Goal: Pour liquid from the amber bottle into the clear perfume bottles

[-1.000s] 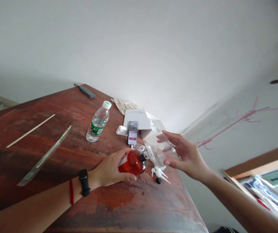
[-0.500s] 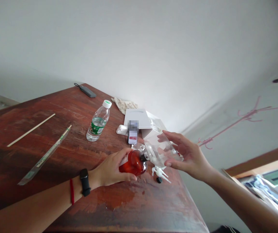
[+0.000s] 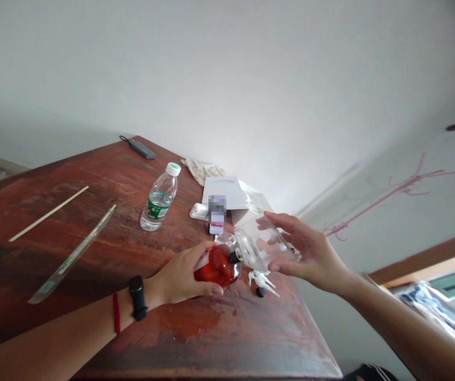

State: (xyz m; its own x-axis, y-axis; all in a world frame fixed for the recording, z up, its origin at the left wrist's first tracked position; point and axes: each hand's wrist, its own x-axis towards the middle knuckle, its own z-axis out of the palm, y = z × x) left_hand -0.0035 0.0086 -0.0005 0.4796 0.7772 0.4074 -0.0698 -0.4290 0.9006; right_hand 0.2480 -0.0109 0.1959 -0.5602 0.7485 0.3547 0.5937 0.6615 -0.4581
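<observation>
My left hand (image 3: 182,275) is wrapped around a round bottle of red-brown liquid (image 3: 216,267), tipped on its side with its black-ringed neck facing right. Against that neck is the end of a clear, see-through container (image 3: 257,251). My right hand (image 3: 307,251) grips this container from the right, thumb below and fingers above, and it looks tilted. Whether liquid is passing between the two cannot be made out. Just below the container lie white pump heads (image 3: 262,280) and a small black cap (image 3: 260,292) on the table.
The reddish wooden table (image 3: 112,275) has a wet patch (image 3: 196,323) near its front. A water bottle (image 3: 158,198) stands left of a phone (image 3: 217,217) and white box (image 3: 223,191). Farther left lie a thin stick (image 3: 48,214) and a wrapped chopstick (image 3: 74,254). A cloth (image 3: 202,169) lies behind.
Both hands keep their holds, and the bottle and container stay together, almost unmoved. The whole view has shifted very slightly.
</observation>
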